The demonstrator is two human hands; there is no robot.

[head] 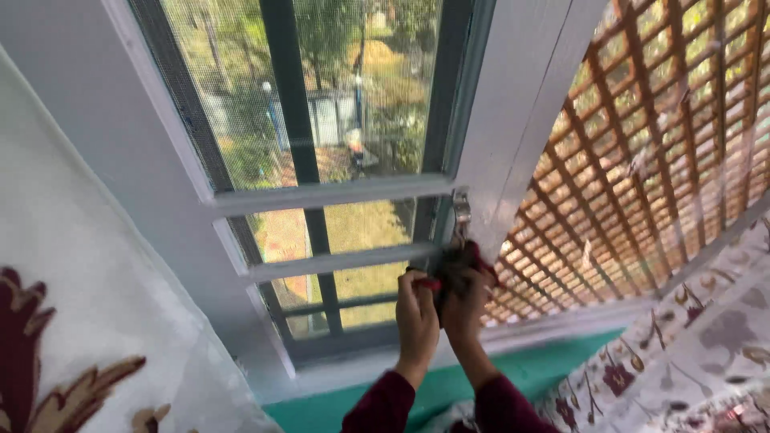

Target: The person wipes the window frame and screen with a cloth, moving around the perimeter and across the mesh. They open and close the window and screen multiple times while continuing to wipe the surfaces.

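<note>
**Both hands meet at the window latch**

The left hand (417,309) and right hand (465,301) are raised side by side at the lower right corner of the screened window frame (337,192). Together they close around a dark cloth (459,265) with red edging, bunched against the frame. The metal latch (461,207) sits directly above the cloth, its long axis upright along the white post (513,120); the right hand is nearer it. Both forearms reach up and away, wrists nearly touching, fingers curled shut on the cloth. A wooden lattice (658,136) fills the right; a green sill (449,385) lies nearer.
</note>
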